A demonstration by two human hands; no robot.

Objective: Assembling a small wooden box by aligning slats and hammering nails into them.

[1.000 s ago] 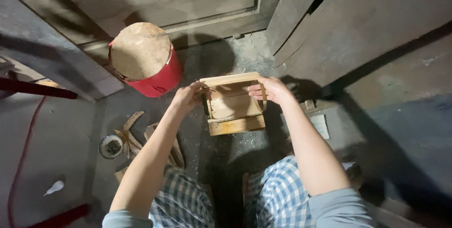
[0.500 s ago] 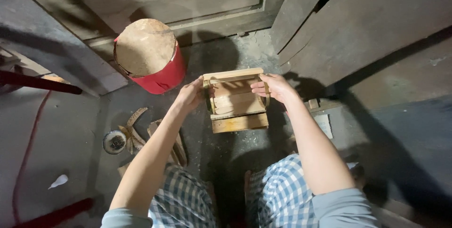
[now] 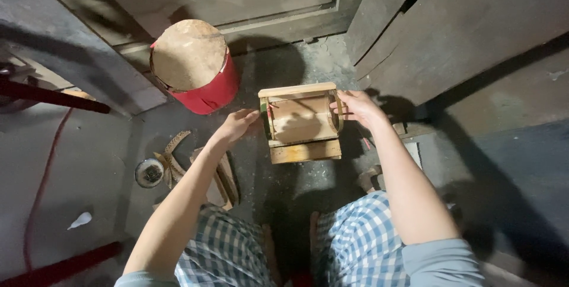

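Wooden assembly under inspection, head view only. A small box-like frame of pale wood (image 3: 300, 122) sits between both hands above a dark concrete floor (image 3: 296, 62); whether it rests on the floor or is held just clear cannot be told.

Construction so far: a top slat, two side pieces with curved edges and a lower front slat are in place, with flat boards showing inside. The joints appear closed. No lid or further panel is visible on it, and no fasteners can be made out at this size.

Left hand (image 3: 238, 124): fingers curled, touching the frame's left side, gripping loosely rather than pressed flat. Right hand (image 3: 358, 108): fingers spread along the right side piece, thumb toward the top corner, steadying it.

Judgement: the frame looks largely put together and the hands seem to be aligning or checking it. What finishing is left cannot be determined.

Surroundings: a red cylindrical drum with a wooden top (image 3: 192, 65) stands near, to the frame's upper left. Curved wood offcuts (image 3: 216, 174) lie just beside the left forearm, with a small round tin (image 3: 149, 172) next to them. A red cable (image 3: 42, 180) runs along the left. Large dark boards (image 3: 462, 32) lean at the right.
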